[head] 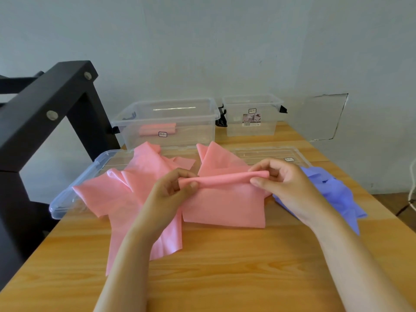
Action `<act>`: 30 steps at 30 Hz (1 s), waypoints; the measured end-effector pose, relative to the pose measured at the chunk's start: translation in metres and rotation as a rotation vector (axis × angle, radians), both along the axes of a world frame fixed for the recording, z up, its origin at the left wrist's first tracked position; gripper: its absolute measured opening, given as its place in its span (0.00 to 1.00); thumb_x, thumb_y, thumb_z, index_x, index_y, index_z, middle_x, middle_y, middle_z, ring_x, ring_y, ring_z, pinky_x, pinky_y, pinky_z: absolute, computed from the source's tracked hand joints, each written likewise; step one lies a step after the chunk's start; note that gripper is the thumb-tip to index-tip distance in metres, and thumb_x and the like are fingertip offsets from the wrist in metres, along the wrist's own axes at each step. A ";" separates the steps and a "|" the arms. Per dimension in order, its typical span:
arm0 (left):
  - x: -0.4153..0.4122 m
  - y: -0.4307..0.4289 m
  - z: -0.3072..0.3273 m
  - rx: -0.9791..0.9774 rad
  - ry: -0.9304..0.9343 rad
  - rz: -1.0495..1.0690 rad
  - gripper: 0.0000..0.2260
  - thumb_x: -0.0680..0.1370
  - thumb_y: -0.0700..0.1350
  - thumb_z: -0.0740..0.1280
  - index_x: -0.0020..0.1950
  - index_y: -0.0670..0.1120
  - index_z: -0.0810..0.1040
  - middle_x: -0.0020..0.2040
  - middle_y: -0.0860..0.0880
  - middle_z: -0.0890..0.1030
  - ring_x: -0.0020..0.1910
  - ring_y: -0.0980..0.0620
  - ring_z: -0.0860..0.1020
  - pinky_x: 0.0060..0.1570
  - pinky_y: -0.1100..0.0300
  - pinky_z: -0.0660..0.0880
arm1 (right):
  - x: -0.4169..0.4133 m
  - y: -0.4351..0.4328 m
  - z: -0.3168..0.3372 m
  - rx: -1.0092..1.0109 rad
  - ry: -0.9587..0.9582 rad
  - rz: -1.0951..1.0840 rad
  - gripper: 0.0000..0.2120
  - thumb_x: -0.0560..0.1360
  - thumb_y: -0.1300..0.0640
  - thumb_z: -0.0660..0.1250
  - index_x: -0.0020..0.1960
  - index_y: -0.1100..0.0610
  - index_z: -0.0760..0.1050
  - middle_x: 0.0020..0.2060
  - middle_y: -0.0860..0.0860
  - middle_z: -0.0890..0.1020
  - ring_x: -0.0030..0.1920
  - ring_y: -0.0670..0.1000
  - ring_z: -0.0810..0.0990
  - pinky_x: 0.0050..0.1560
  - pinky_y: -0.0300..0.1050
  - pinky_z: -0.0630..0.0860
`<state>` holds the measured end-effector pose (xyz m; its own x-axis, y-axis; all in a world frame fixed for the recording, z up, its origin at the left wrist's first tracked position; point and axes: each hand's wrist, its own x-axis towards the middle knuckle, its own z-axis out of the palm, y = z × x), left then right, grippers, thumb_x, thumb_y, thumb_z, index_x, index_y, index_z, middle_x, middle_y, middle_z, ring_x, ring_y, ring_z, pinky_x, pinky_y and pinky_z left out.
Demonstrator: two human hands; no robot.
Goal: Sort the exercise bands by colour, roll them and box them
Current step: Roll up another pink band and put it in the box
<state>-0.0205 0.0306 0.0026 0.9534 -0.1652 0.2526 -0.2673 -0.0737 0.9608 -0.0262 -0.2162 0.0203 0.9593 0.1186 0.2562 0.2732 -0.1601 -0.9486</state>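
Between left hand [172,191] and right hand [287,186] — pink band [225,200], rolled edge pinched endwise.

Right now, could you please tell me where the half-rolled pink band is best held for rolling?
Pinch the half-rolled pink band at both ends of its roll, from the near side, as the left hand and right hand do. The roll lies crosswise as a narrow tube with its flat part toward you, so end grips probably keep it even.

Glossy rubbery pink band [144,199], clear smooth plastic boxes [166,124], grained wooden table [225,266]
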 end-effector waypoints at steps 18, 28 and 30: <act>-0.001 -0.008 0.002 0.063 -0.014 0.138 0.11 0.76 0.49 0.71 0.44 0.41 0.79 0.34 0.51 0.76 0.33 0.57 0.71 0.31 0.68 0.67 | 0.000 0.021 -0.003 0.208 -0.076 -0.172 0.08 0.74 0.64 0.70 0.49 0.51 0.79 0.39 0.49 0.83 0.40 0.45 0.80 0.40 0.34 0.73; 0.002 -0.009 0.000 0.012 -0.036 0.216 0.05 0.77 0.42 0.69 0.43 0.44 0.81 0.36 0.51 0.78 0.36 0.58 0.73 0.35 0.69 0.69 | 0.006 0.034 -0.013 0.244 -0.112 -0.356 0.10 0.71 0.59 0.75 0.45 0.52 0.73 0.34 0.46 0.83 0.37 0.44 0.79 0.42 0.42 0.71; 0.004 -0.010 -0.001 -0.002 -0.033 0.258 0.03 0.78 0.42 0.68 0.46 0.44 0.80 0.38 0.51 0.78 0.35 0.60 0.73 0.35 0.70 0.69 | 0.005 0.036 -0.013 0.222 -0.126 -0.365 0.08 0.72 0.58 0.74 0.45 0.54 0.75 0.34 0.47 0.83 0.37 0.45 0.79 0.42 0.44 0.72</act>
<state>-0.0169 0.0203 0.0013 0.9551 0.0833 0.2842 -0.2709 -0.1420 0.9521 -0.0212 -0.1803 0.0069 0.8879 -0.2930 0.3546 0.3521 -0.0633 -0.9338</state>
